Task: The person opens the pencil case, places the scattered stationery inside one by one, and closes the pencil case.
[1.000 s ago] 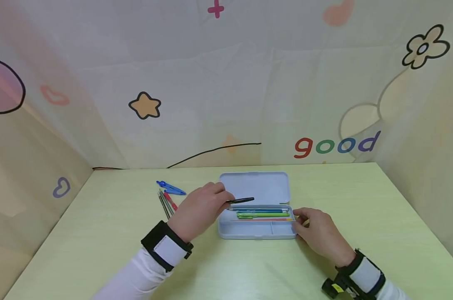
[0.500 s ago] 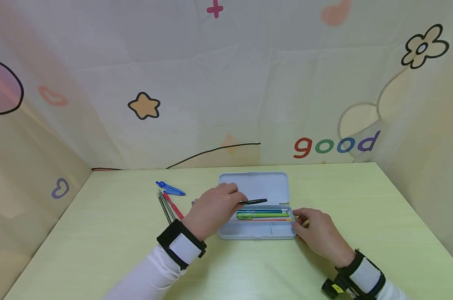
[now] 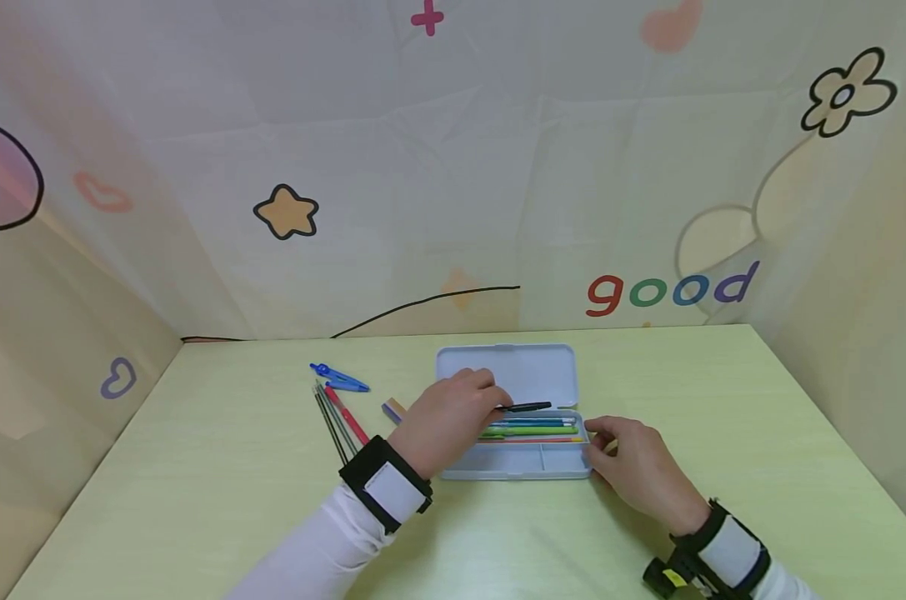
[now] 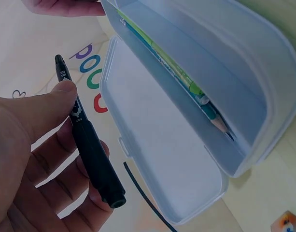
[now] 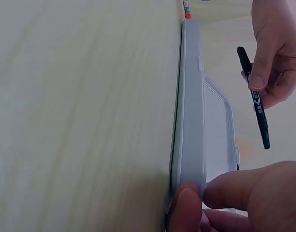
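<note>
My left hand (image 3: 456, 421) pinches a black marker pen (image 4: 92, 150) between thumb and fingers, held over the open light-blue pencil case (image 3: 498, 462). In the left wrist view the marker is apart from the case. Inside the case's long compartment lie a green pen (image 4: 186, 83) and a teal pencil (image 4: 215, 121), with a thin red-and-yellow item in front of them in the head view. The lid (image 3: 531, 367) is folded back behind. At the case's right end, my right hand (image 3: 643, 467) grips the wall with thumb and fingers, as the right wrist view shows.
Left of the case lie a blue drawing compass (image 3: 340, 377), a red pen (image 3: 347, 414) and several dark slim pencils (image 3: 330, 421). A block with tan and purple-blue sides (image 3: 394, 409) is partly hidden by my left hand. A decorated cloth stands behind the table.
My left hand has moved to the right with the black marker, further over the pencil case. The tan-and-blue block has come into view behind it. My right hand keeps its place.
</note>
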{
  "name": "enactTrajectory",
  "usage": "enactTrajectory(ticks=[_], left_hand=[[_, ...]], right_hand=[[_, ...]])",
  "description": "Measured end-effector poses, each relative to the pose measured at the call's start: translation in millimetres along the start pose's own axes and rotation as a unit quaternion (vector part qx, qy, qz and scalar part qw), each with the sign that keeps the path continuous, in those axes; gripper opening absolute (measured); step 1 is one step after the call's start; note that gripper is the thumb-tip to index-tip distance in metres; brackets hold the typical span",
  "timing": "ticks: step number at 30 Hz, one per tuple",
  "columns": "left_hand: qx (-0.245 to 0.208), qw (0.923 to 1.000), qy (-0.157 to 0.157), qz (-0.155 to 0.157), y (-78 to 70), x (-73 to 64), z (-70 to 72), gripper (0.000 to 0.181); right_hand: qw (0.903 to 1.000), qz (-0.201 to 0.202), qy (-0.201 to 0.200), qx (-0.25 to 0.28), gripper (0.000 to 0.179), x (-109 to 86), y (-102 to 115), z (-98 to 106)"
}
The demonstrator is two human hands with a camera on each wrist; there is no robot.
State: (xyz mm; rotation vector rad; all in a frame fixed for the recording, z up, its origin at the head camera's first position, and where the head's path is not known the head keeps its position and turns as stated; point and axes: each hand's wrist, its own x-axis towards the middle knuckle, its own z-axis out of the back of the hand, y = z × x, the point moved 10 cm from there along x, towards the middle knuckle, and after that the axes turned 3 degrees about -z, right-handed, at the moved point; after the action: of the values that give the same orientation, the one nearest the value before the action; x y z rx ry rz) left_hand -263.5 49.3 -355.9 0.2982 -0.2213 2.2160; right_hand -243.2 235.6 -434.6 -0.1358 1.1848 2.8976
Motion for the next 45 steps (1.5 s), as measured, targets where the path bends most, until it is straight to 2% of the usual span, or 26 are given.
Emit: enactTrajectory(ticks=[22, 31, 45], left_hand=[[-0.006, 0.9998, 0.02, 0.005, -6.4, 15.7, -25.1, 0.017], [-0.006, 0.9998, 0.019, 0.002, -12.1, 20.1, -30.3, 0.015], [-0.012, 0.9993, 0.033, 0.01, -12.9, 25.2, -41.9, 0.015]], right_hand=[[0.9999, -0.007, 0.006, 0.006, 0.038, 0.8, -2, -2], [1.0, -0.007, 0.005, 0.002, 0.037, 0.2, -2, -2], [1.0, 0.003, -0.002, -0.007, 0.036, -0.4, 1, 0]])
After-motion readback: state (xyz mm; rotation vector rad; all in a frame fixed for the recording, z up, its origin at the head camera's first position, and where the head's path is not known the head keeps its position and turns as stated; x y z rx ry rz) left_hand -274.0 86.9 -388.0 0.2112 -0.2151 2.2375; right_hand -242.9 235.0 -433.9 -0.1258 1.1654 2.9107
